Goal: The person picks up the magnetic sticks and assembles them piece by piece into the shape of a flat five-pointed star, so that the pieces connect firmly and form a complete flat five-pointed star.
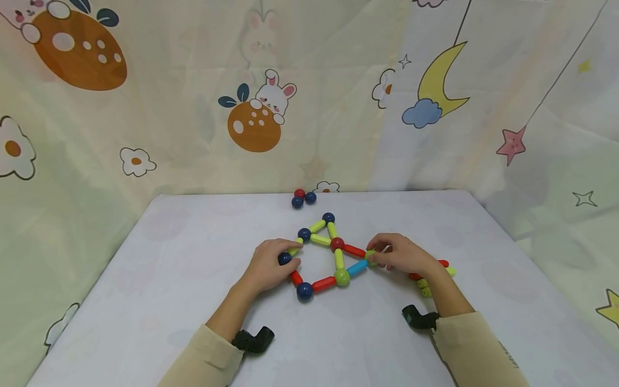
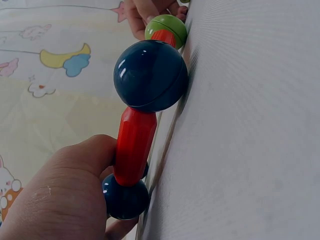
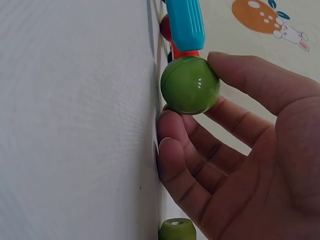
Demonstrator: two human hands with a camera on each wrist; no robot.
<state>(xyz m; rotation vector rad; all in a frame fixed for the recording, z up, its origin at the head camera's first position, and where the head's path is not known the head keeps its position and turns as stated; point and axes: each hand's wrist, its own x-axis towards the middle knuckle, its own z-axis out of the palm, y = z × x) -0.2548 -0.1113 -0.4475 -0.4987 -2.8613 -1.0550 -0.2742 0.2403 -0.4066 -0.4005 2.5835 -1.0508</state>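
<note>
Seven joined balls (image 1: 342,277), right fingers (image 3: 215,150) pinching one

Ball-and-rod frame (image 1: 339,259) on the tabletop (image 1: 193,242). Beyond its red ball (image 1: 337,244), yellow-green rods (image 1: 320,240) and two navy balls (image 1: 328,217) complete a triangle; to its left, a five-sided loop (image 1: 324,283), the leftmost navy ball (image 1: 284,259) held by the left grip (image 1: 270,263); to its right, a red rod (image 1: 354,251) and blue rod (image 1: 358,267) meet at a green ball (image 1: 371,257) pinched by the right grip (image 1: 398,252).

Left grip (image 1: 270,264) part-hides navy ball (image 1: 284,258); sleeve lettering (image 1: 509,355) illegible.
</note>
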